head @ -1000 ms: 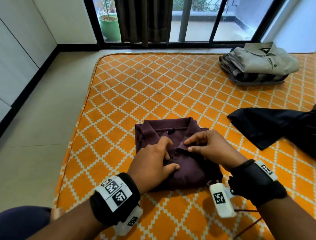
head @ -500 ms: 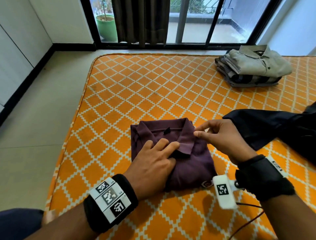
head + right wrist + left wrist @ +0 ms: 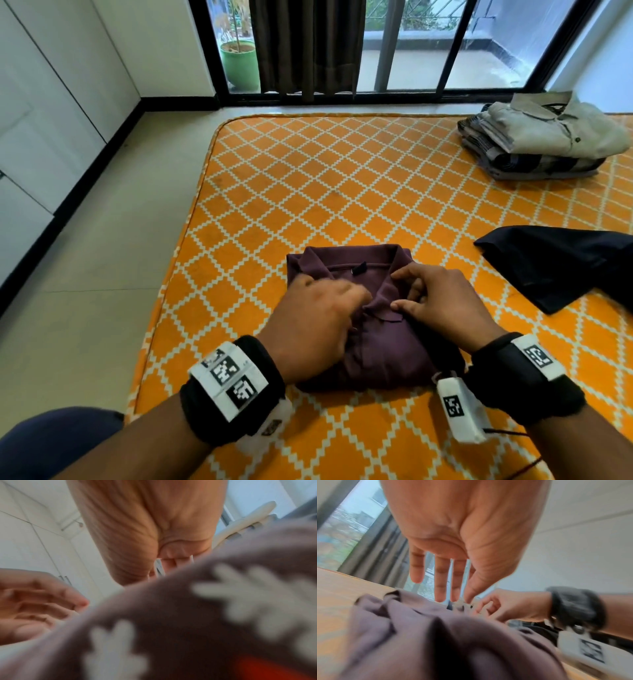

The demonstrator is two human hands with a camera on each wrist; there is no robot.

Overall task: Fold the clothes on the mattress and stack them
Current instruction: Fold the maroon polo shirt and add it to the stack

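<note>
A folded maroon shirt (image 3: 373, 335) lies under both hands, right hand (image 3: 442, 305) pinching its collar, left hand (image 3: 315, 329) flat, stack (image 3: 544, 144) far right.

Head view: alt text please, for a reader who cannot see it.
Both hands work the collar of a folded maroon shirt on an orange patterned mattress. A stack of folded clothes sits far right; a dark garment lies unfolded nearer.

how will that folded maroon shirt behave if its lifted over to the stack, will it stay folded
The maroon shirt is soft knit that wrinkles and bulges in the left wrist view, so it will likely sag and unfold if lifted by one edge. It looks light. Supporting it from below with the left hand and right hand should keep the folds.
</note>
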